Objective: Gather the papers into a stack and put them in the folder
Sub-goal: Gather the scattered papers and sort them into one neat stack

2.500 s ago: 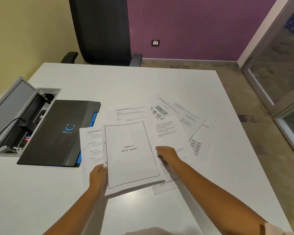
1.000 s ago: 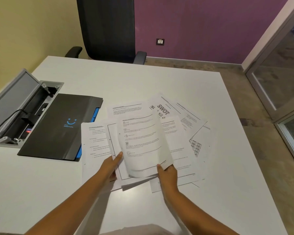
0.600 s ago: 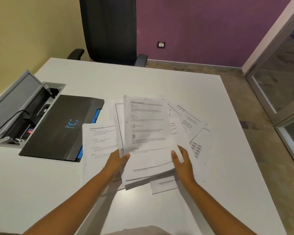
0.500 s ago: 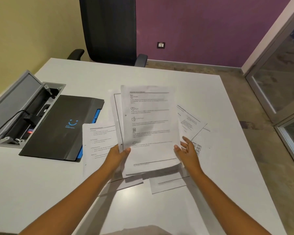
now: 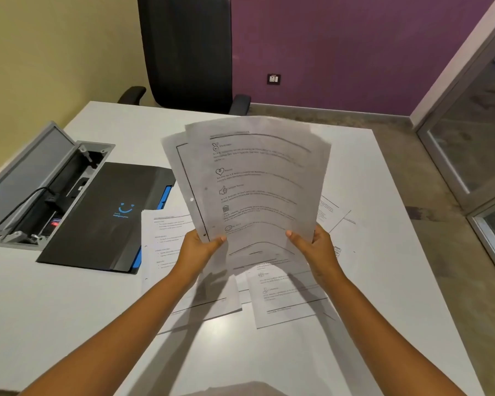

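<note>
Papers (image 5: pixel 257 184) are held up above the white surface (image 5: pixel 69 310), several sheets loosely fanned. Left hand (image 5: pixel 196 250) grips their lower left edge; right hand (image 5: pixel 315 247) grips the lower right edge. More sheets (image 5: pixel 286 295) lie scattered on the surface beneath. Black folder (image 5: pixel 106 215) lies closed to the left, beside an open cable box (image 5: pixel 40 192).

Two hands, the left hand (image 5: pixel 196 250) and the right hand (image 5: pixel 316 248), one black folder (image 5: pixel 103 215), one office chair (image 5: pixel 187 50), one white table (image 5: pixel 55 304); the overlapping papers (image 5: pixel 255 181) cannot be counted exactly.
</note>
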Available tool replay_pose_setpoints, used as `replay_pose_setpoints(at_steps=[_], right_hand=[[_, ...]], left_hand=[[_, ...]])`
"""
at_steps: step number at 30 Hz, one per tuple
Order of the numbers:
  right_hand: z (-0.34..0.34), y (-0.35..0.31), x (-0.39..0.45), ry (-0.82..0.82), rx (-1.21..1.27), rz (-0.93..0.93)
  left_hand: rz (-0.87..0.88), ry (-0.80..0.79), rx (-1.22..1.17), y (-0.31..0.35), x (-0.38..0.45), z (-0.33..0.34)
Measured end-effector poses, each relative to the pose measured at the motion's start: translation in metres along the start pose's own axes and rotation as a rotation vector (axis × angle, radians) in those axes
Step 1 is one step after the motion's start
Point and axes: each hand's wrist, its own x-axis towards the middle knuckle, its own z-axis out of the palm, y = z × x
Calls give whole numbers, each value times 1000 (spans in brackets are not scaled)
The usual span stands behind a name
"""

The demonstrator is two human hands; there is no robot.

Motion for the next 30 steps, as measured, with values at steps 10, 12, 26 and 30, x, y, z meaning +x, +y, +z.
replay_pose_setpoints(at_steps=[10, 12, 26, 30], right_hand=[[5, 9, -5, 49, -29, 98], [6, 11, -4, 10, -83, 92], [59, 19, 7, -66, -361, 121], [82, 39, 3, -205, -618, 211]], left_hand=[[0, -27, 10, -1, 1, -1], [-12, -43, 16, -4, 1, 0], [-104, 426, 68, -25, 8, -35], [-198, 498, 172, -46, 10, -55]])
